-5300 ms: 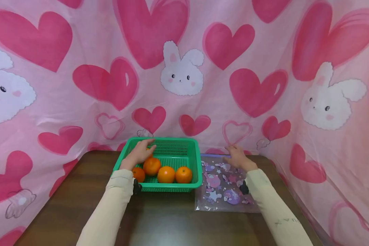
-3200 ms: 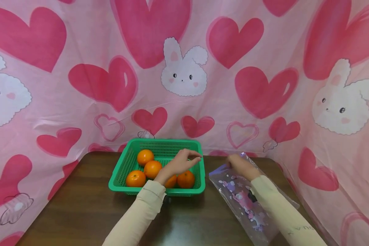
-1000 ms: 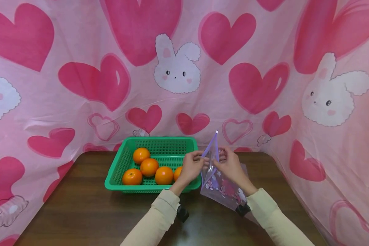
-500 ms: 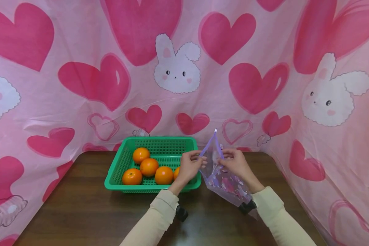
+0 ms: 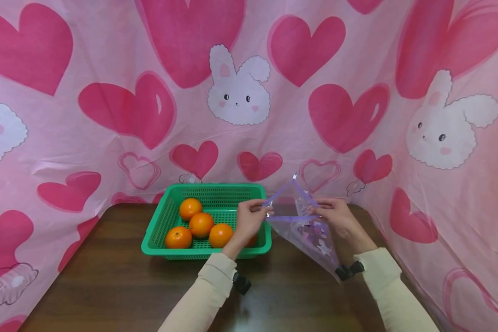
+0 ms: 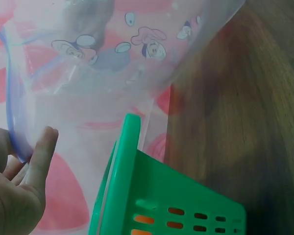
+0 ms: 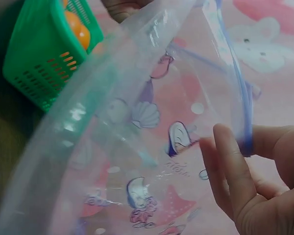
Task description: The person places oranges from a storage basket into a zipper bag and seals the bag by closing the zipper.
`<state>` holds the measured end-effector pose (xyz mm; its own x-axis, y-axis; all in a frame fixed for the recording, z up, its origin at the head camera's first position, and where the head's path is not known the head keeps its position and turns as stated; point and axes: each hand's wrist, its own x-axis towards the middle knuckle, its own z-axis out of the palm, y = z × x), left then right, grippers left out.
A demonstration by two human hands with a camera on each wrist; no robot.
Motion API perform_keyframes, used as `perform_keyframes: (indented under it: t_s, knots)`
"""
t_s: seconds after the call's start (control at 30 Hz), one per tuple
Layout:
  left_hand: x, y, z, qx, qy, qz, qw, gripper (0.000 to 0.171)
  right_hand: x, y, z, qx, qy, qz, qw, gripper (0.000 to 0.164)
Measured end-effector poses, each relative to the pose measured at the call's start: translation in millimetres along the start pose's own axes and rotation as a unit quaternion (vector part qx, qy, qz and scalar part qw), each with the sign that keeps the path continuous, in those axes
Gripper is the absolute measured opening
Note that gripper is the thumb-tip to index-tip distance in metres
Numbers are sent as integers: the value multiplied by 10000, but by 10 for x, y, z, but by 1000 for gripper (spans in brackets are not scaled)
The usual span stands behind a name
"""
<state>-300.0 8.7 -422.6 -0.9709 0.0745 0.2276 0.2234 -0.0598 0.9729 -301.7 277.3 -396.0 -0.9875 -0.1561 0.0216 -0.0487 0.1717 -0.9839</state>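
Pink cloth (image 5: 257, 133) hangs behind the desk (image 5: 108, 276). Left hand (image 5: 248, 223) and right hand (image 5: 340, 219) each pinch the bag (image 5: 303, 236) rim, mouth already spread, beside the basket (image 5: 207, 252), where oranges (image 5: 201, 225) sit, none bagged.

Pink heart-print cloth (image 5: 286, 131); dark wooden table (image 5: 108, 281)

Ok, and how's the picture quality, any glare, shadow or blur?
Head view: evenly lit, the oranges clear, small bright glints on the plastic bag; left wrist view: pale and hazy through the bag, with a dark shadow on the table beside the basket; right wrist view: glare streaks across the bag, its edge at lower left blurred.
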Motion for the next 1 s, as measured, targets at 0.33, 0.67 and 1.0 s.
perform_keyframes:
  t_s: [0.33,0.67,1.0]
  knots:
    - [-28,21,-140,157,175,459,9987,21,36,106,-213,1307,108,48,9914,24]
    - [-94,57,-245,457,362,605,9965,20,42,-12,-134,357,670,139,9970,43]
    - [-148,36,-185,270,-296,399,9984,25,22,-38,-15,558,40,-55,9984,43]
